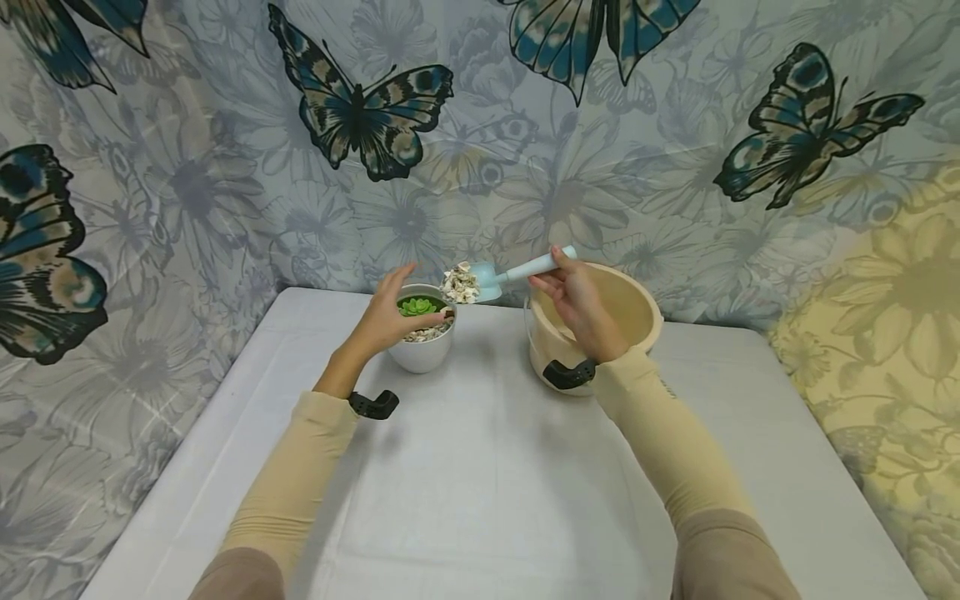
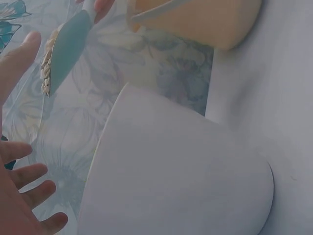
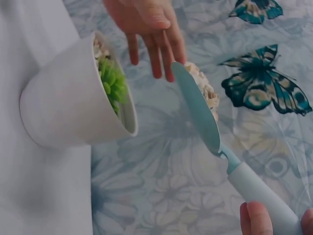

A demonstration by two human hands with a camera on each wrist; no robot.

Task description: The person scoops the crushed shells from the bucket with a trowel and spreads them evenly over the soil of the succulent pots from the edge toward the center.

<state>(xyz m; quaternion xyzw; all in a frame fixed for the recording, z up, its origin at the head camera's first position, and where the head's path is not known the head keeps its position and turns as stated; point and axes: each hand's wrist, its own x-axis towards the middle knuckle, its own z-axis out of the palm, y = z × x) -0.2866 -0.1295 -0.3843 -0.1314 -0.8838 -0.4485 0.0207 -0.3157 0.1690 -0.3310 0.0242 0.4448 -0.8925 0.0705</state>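
In my right hand I grip the pale handle of a light blue trowel, its blade heaped with small whitish-brown stones. The loaded blade hangs above and beside the right rim of a white pot. Inside that pot sits a green succulent with similar stones around it. My left hand hovers by the pot's left rim, thumb and fingers spread, holding nothing. The right wrist view shows those fingers apart from the pot, above its mouth.
A cream bucket with a thin handle stands right of the pot, under my right hand and forearm. White cloth covers the table. Behind it hangs a butterfly-print cloth close to the table's back edge.
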